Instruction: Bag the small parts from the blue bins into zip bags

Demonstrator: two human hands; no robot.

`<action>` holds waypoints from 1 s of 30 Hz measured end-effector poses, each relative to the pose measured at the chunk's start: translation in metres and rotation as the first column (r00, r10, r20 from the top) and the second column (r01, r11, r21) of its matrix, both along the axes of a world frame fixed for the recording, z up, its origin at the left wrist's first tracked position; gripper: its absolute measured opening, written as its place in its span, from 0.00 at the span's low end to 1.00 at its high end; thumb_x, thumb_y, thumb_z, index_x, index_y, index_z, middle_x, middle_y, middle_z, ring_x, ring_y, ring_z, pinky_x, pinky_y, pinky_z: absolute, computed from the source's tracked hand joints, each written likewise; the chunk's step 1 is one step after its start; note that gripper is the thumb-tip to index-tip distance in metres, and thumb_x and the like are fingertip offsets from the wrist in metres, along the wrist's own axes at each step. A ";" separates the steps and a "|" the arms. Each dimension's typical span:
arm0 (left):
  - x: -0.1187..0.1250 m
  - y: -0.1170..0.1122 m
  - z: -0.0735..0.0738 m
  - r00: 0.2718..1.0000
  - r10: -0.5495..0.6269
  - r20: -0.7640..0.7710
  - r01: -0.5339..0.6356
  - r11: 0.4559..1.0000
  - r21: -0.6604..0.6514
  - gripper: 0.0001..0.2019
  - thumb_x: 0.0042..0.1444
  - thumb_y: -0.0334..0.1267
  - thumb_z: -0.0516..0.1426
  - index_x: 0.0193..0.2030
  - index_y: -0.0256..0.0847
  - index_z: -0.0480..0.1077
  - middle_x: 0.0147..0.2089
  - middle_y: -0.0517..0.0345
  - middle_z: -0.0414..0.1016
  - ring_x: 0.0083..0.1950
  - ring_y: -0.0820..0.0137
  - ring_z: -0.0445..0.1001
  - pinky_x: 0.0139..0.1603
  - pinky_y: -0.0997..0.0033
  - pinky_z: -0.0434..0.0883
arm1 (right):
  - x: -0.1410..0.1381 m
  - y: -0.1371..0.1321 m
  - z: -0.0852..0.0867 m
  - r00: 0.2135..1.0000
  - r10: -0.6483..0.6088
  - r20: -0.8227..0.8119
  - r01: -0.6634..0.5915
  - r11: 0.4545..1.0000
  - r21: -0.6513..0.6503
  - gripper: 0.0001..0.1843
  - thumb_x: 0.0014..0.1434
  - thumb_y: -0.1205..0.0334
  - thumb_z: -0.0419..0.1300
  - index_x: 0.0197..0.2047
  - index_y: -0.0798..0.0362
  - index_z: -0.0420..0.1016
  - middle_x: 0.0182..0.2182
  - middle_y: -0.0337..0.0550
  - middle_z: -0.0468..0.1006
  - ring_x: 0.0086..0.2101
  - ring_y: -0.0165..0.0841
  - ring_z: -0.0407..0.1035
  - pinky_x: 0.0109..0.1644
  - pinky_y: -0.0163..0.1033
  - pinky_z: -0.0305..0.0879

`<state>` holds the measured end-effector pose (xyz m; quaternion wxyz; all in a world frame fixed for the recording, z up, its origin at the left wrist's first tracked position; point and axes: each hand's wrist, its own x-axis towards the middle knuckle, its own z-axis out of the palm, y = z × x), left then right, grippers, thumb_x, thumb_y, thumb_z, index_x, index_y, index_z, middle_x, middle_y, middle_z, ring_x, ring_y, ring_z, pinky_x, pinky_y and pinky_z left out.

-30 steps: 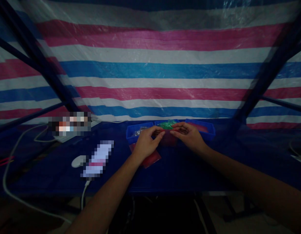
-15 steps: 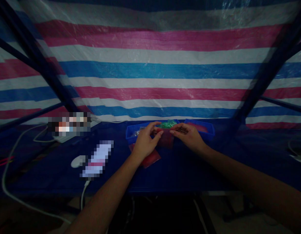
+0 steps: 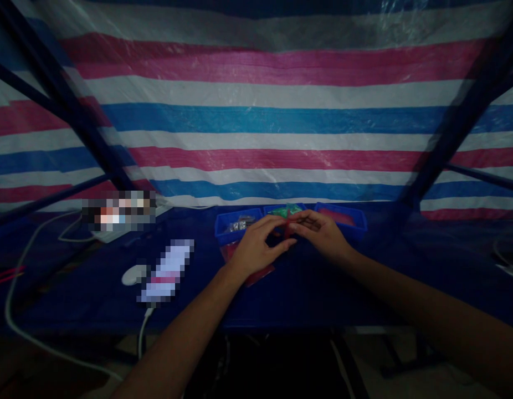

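A small red plastic bag [image 3: 287, 226], seen nearly edge-on, is pinched between the thumb and fingers of my right hand [image 3: 325, 235]. Just left of it, my left hand [image 3: 258, 246] has its thumb and fingers apart, the fingertips close to the bag; whether they touch it I cannot tell. Under my left hand lie more flat red bags [image 3: 260, 275], partly covered by it. Behind my hands stands a blue bin of green packets [image 3: 283, 211], partly hidden by my fingers.
On the left a blue bin [image 3: 223, 230] holds shiny silvery pieces; the right-hand blue bin [image 3: 358, 221] holds reddish items. A blurred phone [image 3: 169, 271] on a cable, a white round object [image 3: 134, 275] and a white power strip [image 3: 115, 231] lie left on the blue table [image 3: 323, 299].
My left hand has let go of the bag's left side and shifted slightly right, its thumb lower. The red bag has turned from facing me to nearly edge-on.
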<state>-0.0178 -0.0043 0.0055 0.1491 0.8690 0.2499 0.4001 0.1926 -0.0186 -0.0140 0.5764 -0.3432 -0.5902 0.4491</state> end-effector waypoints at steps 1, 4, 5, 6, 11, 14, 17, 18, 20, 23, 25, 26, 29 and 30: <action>0.000 0.001 0.000 1.000 0.014 -0.001 -0.014 1.000 0.007 0.17 0.64 0.44 0.64 0.58 0.45 0.74 0.57 0.52 0.78 0.54 0.63 0.78 0.56 0.58 0.77 | -0.001 -0.002 0.002 0.999 0.033 -0.001 -0.033 0.999 -0.011 0.16 0.57 0.52 0.73 0.47 0.46 0.80 0.43 0.41 0.84 0.44 0.36 0.78 0.55 0.45 0.73; -0.002 0.003 0.002 0.996 0.090 0.014 -0.090 0.995 0.041 0.10 0.68 0.38 0.60 0.54 0.45 0.76 0.53 0.53 0.81 0.53 0.64 0.79 0.57 0.57 0.75 | -0.003 -0.004 0.004 0.998 0.067 -0.002 -0.067 0.998 -0.009 0.17 0.60 0.49 0.70 0.49 0.47 0.81 0.45 0.43 0.85 0.45 0.36 0.79 0.57 0.47 0.73; -0.003 0.004 0.002 0.994 0.112 0.021 -0.112 0.993 0.044 0.09 0.69 0.37 0.58 0.53 0.45 0.76 0.52 0.54 0.81 0.53 0.64 0.79 0.57 0.57 0.75 | -0.003 -0.003 0.004 0.999 0.054 -0.007 -0.054 0.999 -0.001 0.17 0.60 0.48 0.69 0.49 0.47 0.80 0.45 0.44 0.85 0.45 0.37 0.79 0.56 0.47 0.74; -0.003 0.004 0.003 0.991 0.130 0.028 -0.131 0.991 0.039 0.09 0.69 0.36 0.57 0.52 0.45 0.77 0.51 0.54 0.82 0.52 0.64 0.79 0.56 0.57 0.75 | -0.002 -0.002 0.003 1.000 0.027 -0.012 -0.027 1.000 0.007 0.18 0.60 0.48 0.69 0.49 0.48 0.80 0.45 0.44 0.84 0.45 0.37 0.79 0.55 0.47 0.75; -0.004 0.004 0.004 0.981 0.187 0.060 -0.187 0.982 0.000 0.09 0.69 0.40 0.57 0.50 0.45 0.78 0.48 0.55 0.83 0.49 0.62 0.81 0.52 0.58 0.76 | 0.004 0.009 -0.004 0.980 -0.197 -0.002 0.197 0.979 0.053 0.22 0.56 0.49 0.72 0.50 0.46 0.77 0.48 0.45 0.81 0.47 0.38 0.76 0.50 0.44 0.76; -0.004 0.004 0.003 0.981 0.179 0.078 -0.173 0.982 -0.080 0.11 0.70 0.42 0.56 0.51 0.45 0.79 0.48 0.55 0.84 0.47 0.62 0.82 0.49 0.58 0.77 | 0.006 0.011 -0.005 0.982 -0.189 0.015 0.188 0.980 0.058 0.23 0.53 0.51 0.74 0.51 0.46 0.77 0.50 0.45 0.80 0.47 0.38 0.76 0.52 0.44 0.75; -0.005 0.006 0.000 0.986 0.141 0.084 -0.127 0.979 -0.159 0.12 0.70 0.44 0.56 0.52 0.46 0.79 0.49 0.54 0.84 0.48 0.61 0.83 0.48 0.59 0.79 | 0.006 0.009 -0.004 0.993 -0.116 0.037 0.115 0.993 0.024 0.19 0.53 0.51 0.74 0.46 0.47 0.80 0.45 0.44 0.82 0.45 0.38 0.77 0.52 0.46 0.75; -0.005 0.006 -0.001 0.987 0.131 0.088 -0.114 0.978 -0.178 0.12 0.69 0.44 0.57 0.52 0.46 0.79 0.49 0.54 0.84 0.48 0.61 0.83 0.48 0.59 0.79 | 0.005 0.008 -0.004 0.994 -0.096 0.044 0.096 0.995 0.007 0.18 0.53 0.50 0.74 0.44 0.48 0.80 0.43 0.43 0.83 0.44 0.38 0.77 0.52 0.46 0.75; -0.004 0.006 -0.002 0.986 0.119 0.113 -0.092 0.972 -0.217 0.12 0.69 0.44 0.58 0.55 0.47 0.77 0.49 0.54 0.84 0.48 0.61 0.83 0.48 0.60 0.80 | 0.005 0.008 -0.004 0.996 -0.079 0.050 0.080 0.997 -0.019 0.16 0.53 0.48 0.74 0.40 0.48 0.81 0.40 0.42 0.84 0.42 0.38 0.77 0.52 0.47 0.74; -0.002 0.006 -0.003 0.978 0.094 0.188 -0.037 0.958 -0.284 0.18 0.67 0.41 0.60 0.62 0.47 0.72 0.47 0.54 0.84 0.46 0.64 0.84 0.49 0.60 0.81 | 0.006 0.009 -0.004 0.994 -0.111 0.013 0.111 0.993 -0.028 0.17 0.52 0.47 0.74 0.39 0.47 0.81 0.38 0.40 0.84 0.39 0.37 0.77 0.50 0.45 0.74; -0.001 0.006 -0.003 0.972 0.078 0.223 -0.007 0.952 -0.305 0.21 0.66 0.39 0.61 0.64 0.46 0.69 0.46 0.54 0.84 0.45 0.65 0.84 0.49 0.61 0.81 | 0.006 0.010 -0.004 0.991 -0.134 -0.015 0.133 0.990 -0.037 0.17 0.52 0.48 0.75 0.40 0.47 0.81 0.37 0.40 0.84 0.38 0.36 0.77 0.49 0.44 0.74; -0.001 0.007 -0.002 0.970 0.075 0.231 0.000 0.951 -0.308 0.21 0.65 0.38 0.61 0.65 0.46 0.69 0.46 0.54 0.84 0.45 0.65 0.84 0.49 0.61 0.81 | 0.006 0.010 -0.004 0.990 -0.137 -0.025 0.135 0.990 -0.040 0.16 0.52 0.48 0.75 0.40 0.47 0.81 0.37 0.40 0.84 0.38 0.36 0.77 0.49 0.44 0.74; -0.001 0.008 -0.002 0.966 0.080 0.245 -0.002 0.953 -0.304 0.21 0.66 0.37 0.61 0.65 0.45 0.68 0.45 0.54 0.84 0.45 0.65 0.84 0.49 0.61 0.81 | 0.005 0.010 -0.005 0.994 -0.098 -0.046 0.097 0.994 -0.041 0.16 0.52 0.50 0.75 0.40 0.48 0.80 0.38 0.40 0.84 0.40 0.35 0.78 0.51 0.44 0.74; -0.001 0.009 -0.002 0.964 0.086 0.252 -0.005 0.952 -0.305 0.21 0.66 0.37 0.60 0.65 0.46 0.67 0.45 0.53 0.84 0.46 0.65 0.84 0.49 0.61 0.81 | 0.004 0.010 -0.005 0.996 -0.078 -0.052 0.076 0.996 -0.039 0.16 0.52 0.51 0.75 0.40 0.48 0.80 0.39 0.39 0.84 0.40 0.35 0.78 0.52 0.44 0.74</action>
